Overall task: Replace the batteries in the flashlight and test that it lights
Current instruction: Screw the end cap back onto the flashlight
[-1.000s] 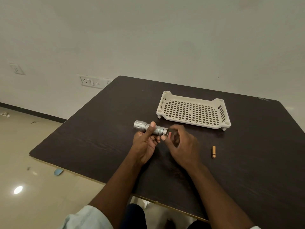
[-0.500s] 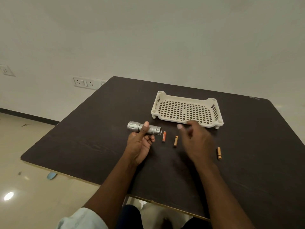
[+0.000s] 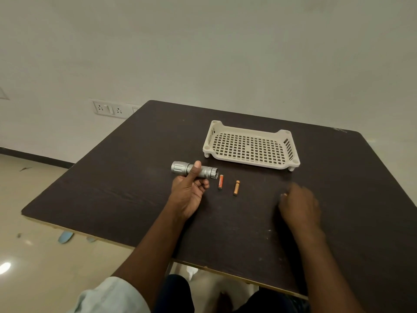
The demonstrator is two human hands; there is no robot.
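The flashlight point(image 3: 194, 171) is gripped by the left hand point(image 3: 188, 195), open end rightward. 2 batteries point(image 3: 221, 181) lie just beside that grip. The right hand's point(image 3: 299, 205) hold cannot be told. Battery loading seems next.

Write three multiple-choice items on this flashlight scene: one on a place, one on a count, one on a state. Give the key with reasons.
1. Where is the flashlight?
A. in the white tray
B. in the left hand
C. on the floor

2. How many batteries lie in plain view on the table?
A. two
B. five
C. none

3. What is in the white tray?
A. the flashlight
B. batteries
C. nothing visible

Key:
1 B, the left hand grips its barrel, thumb on top.
2 A, a red-orange battery and a gold battery lie side by side, apart.
3 C, only its perforated floor shows.
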